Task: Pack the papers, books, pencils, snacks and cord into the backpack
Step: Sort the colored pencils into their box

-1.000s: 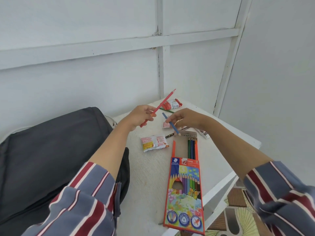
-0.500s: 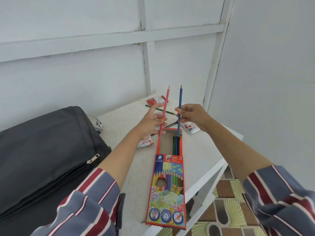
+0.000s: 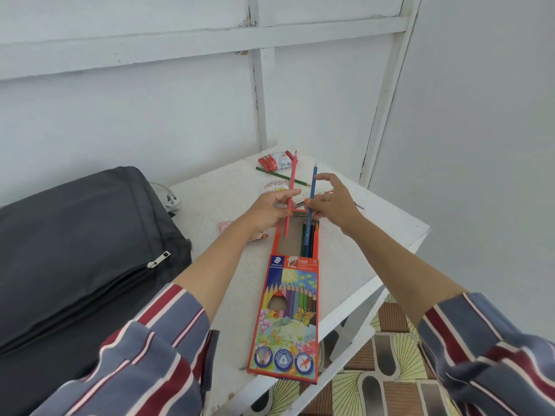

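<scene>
While left hand (image 3: 267, 211) pinches red pencil (image 3: 292, 175), right hand (image 3: 333, 202) blue pencil (image 3: 313, 181), above box (image 3: 288, 310).

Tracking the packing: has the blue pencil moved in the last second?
Yes. The blue pencil in the right hand went from slanting beyond the orange cardboard pencil box to near upright, lower end inside it.

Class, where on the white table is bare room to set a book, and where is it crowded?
Bare table lies between the pencil box and the right edge, and between the plug and the snack packets. Crowded: the far end, where the left hand pinches a red pencil and the right hand a blue pencil over the box.
</scene>
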